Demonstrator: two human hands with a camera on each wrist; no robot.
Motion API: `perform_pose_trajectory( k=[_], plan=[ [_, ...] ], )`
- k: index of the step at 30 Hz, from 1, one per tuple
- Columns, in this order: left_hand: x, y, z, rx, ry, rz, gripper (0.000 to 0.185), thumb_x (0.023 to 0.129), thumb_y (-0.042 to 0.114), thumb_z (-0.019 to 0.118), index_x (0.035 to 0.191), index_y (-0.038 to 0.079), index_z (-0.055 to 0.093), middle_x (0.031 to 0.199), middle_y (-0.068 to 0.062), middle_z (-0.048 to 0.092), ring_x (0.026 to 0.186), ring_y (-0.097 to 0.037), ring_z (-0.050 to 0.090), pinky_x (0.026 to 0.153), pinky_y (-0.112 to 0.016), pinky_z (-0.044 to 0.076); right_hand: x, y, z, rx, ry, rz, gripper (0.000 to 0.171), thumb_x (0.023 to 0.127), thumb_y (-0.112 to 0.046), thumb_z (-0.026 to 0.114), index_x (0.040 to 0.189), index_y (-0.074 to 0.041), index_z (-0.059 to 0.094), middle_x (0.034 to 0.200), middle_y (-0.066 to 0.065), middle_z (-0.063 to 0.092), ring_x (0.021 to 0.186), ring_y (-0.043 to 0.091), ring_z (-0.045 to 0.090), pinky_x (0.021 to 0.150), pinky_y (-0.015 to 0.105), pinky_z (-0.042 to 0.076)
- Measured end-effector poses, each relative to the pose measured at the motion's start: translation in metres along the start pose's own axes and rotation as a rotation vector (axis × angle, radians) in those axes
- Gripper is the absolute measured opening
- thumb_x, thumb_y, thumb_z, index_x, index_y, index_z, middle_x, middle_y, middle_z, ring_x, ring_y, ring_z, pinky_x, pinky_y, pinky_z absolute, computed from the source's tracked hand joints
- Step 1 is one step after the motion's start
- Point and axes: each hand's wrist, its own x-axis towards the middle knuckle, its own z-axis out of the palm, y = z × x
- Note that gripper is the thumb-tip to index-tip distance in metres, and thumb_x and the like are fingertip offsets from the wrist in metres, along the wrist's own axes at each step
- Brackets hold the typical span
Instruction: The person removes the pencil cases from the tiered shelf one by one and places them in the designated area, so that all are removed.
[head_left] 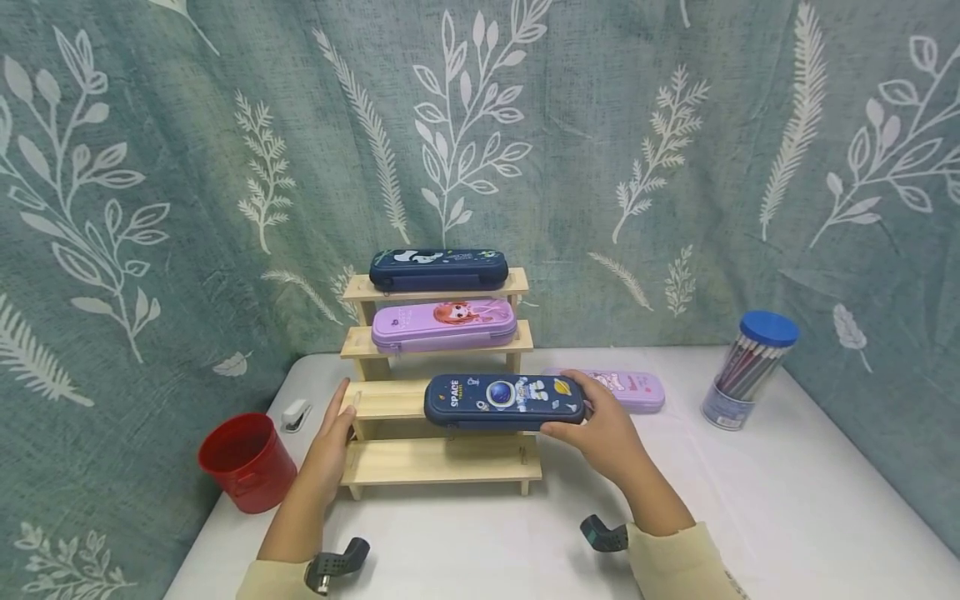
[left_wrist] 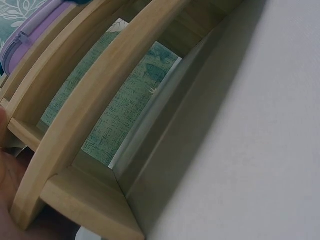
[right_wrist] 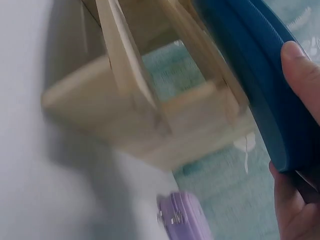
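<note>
A four-tier wooden rack (head_left: 442, 462) stands on the white table. My left hand (head_left: 328, 446) grips its left end, the thumb on a lower tier's edge; the left wrist view shows part of that hand (left_wrist: 10, 185) against the wood. A dark blue pencil case (head_left: 504, 402) with an astronaut print lies across the second tier from the bottom, its right end jutting past the rack. My right hand (head_left: 603, 429) holds that end, thumb in front. Whether the case touches the tier, I cannot tell. A purple pencil case (head_left: 444, 325) and a navy panda case (head_left: 438, 270) occupy the upper tiers.
Another purple pencil case (head_left: 637, 392) lies behind my right hand. To the right stands a clear tub of pencils (head_left: 738, 379) with a blue lid. A red bucket (head_left: 251, 467) and a small white stapler-like object (head_left: 296, 414) are at left. Patterned green cloth (head_left: 570, 167) hangs behind.
</note>
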Motion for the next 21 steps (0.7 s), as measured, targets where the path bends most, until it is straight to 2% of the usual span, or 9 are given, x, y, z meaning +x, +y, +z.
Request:
perform_pose_trajectory(
  k=[4, 10, 15, 21],
  plan=[
    [0.001, 0.0, 0.0, 0.001, -0.005, -0.003, 0.058, 0.113, 0.045, 0.03, 0.165, 0.052, 0.005, 0.177, 0.008, 0.002, 0.164, -0.027, -0.005, 0.125, -0.071, -0.004, -0.003, 0.013, -0.017, 0.0, 0.0, 0.039, 0.104, 0.073, -0.049, 0.094, 0.159, -0.021, 0.043, 0.158, 0.016, 0.046, 0.141, 0.039, 0.051, 0.112, 0.055, 0.049],
    [0.004, -0.003, 0.0, -0.017, -0.012, -0.004, 0.059, 0.113, 0.044, 0.03, 0.166, 0.05, 0.005, 0.177, 0.009, 0.002, 0.164, -0.026, -0.004, 0.126, -0.07, -0.003, -0.009, 0.029, -0.04, -0.043, 0.031, 0.059, 0.105, 0.074, -0.055, 0.091, 0.161, -0.023, 0.041, 0.155, 0.018, 0.051, 0.136, 0.04, 0.054, 0.106, 0.053, 0.047],
    [0.007, -0.003, 0.0, -0.015, -0.006, -0.007, 0.059, 0.114, 0.043, 0.03, 0.166, 0.05, 0.005, 0.177, 0.009, 0.003, 0.164, -0.025, -0.004, 0.126, -0.07, -0.002, -0.018, 0.039, -0.055, -0.062, 0.034, 0.084, 0.108, 0.077, -0.057, 0.089, 0.164, -0.02, 0.035, 0.159, 0.022, 0.045, 0.138, 0.043, 0.053, 0.108, 0.055, 0.048],
    [0.004, -0.003, -0.001, -0.005, -0.002, -0.018, 0.058, 0.113, 0.045, 0.03, 0.166, 0.051, 0.004, 0.177, 0.009, 0.002, 0.164, -0.027, -0.004, 0.125, -0.071, -0.003, -0.025, 0.05, -0.073, -0.065, 0.014, 0.113, 0.11, 0.082, -0.056, 0.085, 0.167, -0.017, 0.027, 0.164, 0.025, 0.037, 0.143, 0.046, 0.048, 0.102, 0.039, 0.053]
  ],
)
